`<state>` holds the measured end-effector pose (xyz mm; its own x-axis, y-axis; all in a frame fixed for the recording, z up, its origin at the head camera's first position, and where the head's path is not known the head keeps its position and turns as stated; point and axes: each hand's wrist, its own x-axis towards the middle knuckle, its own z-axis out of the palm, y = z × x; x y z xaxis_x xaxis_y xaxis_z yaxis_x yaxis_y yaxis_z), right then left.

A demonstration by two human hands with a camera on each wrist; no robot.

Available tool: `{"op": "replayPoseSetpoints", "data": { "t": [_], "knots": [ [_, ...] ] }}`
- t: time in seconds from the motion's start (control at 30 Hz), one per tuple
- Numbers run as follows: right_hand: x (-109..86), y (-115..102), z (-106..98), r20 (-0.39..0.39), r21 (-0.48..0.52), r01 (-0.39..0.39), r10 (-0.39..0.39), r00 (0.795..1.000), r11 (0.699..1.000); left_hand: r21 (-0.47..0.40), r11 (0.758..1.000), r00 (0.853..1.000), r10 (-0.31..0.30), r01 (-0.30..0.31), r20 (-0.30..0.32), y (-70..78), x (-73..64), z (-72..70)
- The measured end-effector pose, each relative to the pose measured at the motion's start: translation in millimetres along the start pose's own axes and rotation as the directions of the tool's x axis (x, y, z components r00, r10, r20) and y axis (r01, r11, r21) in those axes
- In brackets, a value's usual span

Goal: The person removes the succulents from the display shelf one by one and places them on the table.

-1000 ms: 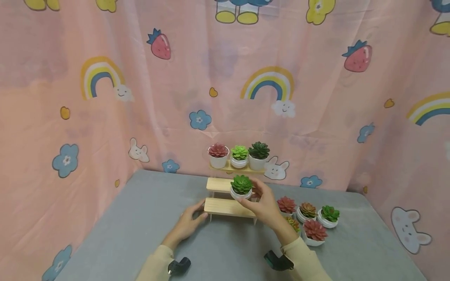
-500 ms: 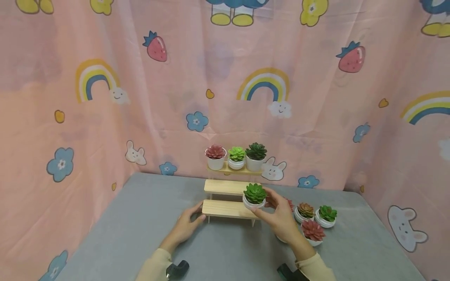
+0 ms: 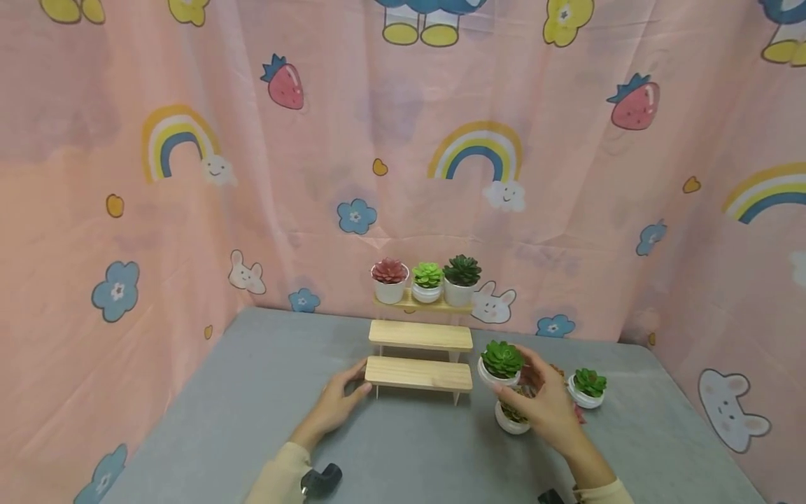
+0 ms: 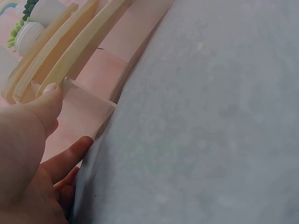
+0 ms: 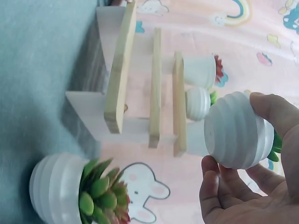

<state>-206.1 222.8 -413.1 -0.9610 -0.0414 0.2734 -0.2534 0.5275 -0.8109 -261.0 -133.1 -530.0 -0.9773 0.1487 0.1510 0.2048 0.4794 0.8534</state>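
Observation:
My right hand (image 3: pixel 549 400) holds a potted succulent (image 3: pixel 502 360) with green leaves up off the table, right of a three-tier wooden stand (image 3: pixel 418 373). In the right wrist view, the thumb and fingers pinch the ribbed white pot (image 5: pixel 237 131). My left hand (image 3: pixel 336 404) grips the left end of the stand's lowest shelf. Its thumb lies on the shelf's end in the left wrist view, and the other fingers are beside the clear leg (image 4: pixel 86 105). On the top tier sit a red succulent (image 3: pixel 390 278), a light green one (image 3: pixel 427 281) and a dark green one (image 3: pixel 462 278).
Below the held pot, a succulent with reddish-tipped leaves (image 3: pixel 511 414) stands on the grey table (image 3: pixel 252 392). Another green succulent (image 3: pixel 588 387) stands farther right. More pots there are mostly behind my right hand. A pink patterned cloth (image 3: pixel 315 154) hangs behind the table.
My right hand has carried the green succulent from in front of the stand's shelves to the right, over toward the pots on the table. The left hand has stayed at the stand's left end.

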Motion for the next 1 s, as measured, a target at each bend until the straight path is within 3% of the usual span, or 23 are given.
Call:
{"op": "replayPoseSetpoints", "data": {
  "t": [0.23,0.57,1.0],
  "knots": [
    [-2.0,13,-16,-0.034,-0.023,0.002,-0.002,0.999,1.000,0.023,1.000,1.000,0.012,-0.012,0.003,-1.9,1.4,0.2],
    [-3.6,36,-42,-0.100,0.018,0.082,-0.080,0.992,0.996,0.025,1.000,1.000,0.013,-0.013,-0.005,-0.5,0.2,-0.2],
    [-5.5,67,-80,-0.100,-0.034,0.024,-0.028,0.995,0.999,0.022,1.000,1.000,0.005,-0.005,0.002,-2.2,1.7,0.4]
  ]
}}
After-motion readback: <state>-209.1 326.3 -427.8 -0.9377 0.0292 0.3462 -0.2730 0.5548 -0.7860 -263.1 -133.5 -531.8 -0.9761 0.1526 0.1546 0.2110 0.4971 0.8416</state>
